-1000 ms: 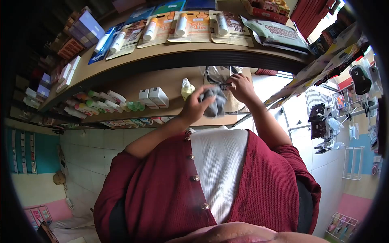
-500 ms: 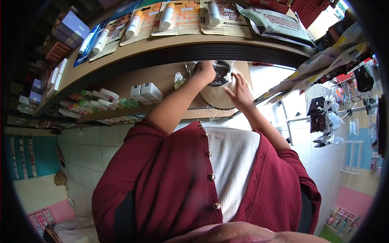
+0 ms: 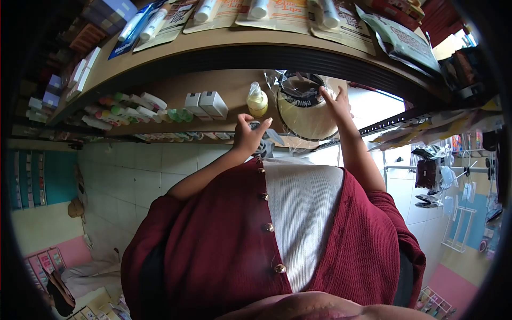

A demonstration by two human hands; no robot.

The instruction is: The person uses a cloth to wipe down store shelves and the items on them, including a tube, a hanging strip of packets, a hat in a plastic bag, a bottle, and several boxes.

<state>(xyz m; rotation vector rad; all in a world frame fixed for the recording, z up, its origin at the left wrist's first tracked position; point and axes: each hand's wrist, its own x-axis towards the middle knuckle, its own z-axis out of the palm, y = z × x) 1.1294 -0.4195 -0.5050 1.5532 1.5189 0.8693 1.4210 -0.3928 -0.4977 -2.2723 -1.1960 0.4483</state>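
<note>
A cream, round-brimmed hat (image 3: 309, 121) with a black lettered band lies in clear plastic wrap on the lower shelf. My right hand (image 3: 338, 109) is at its right edge, fingers spread and thumb tip against the wrap. My left hand (image 3: 248, 137) is lower and to the left, in front of the shelf edge, thumb and fingers curled toward each other. A limp dark grey piece (image 3: 271, 137) hangs at this hand, pinched between thumb and fingers; its kind does not show. Just beyond stands a pump bottle (image 3: 257, 102) with yellowish contents and a clear cap.
The upper shelf edge (image 3: 229, 57) overhangs my hands, with carded lip balms (image 3: 272, 13) and a green packet (image 3: 397, 40) on it. White boxes (image 3: 213, 105) and several small bottles (image 3: 136, 106) line the lower shelf's left. Hanging packets (image 3: 426, 173) are at right.
My left hand has drawn back from the hat toward my body and left, now with the dark grey piece. My right hand has stayed by the hat. The view has shifted slightly.
</note>
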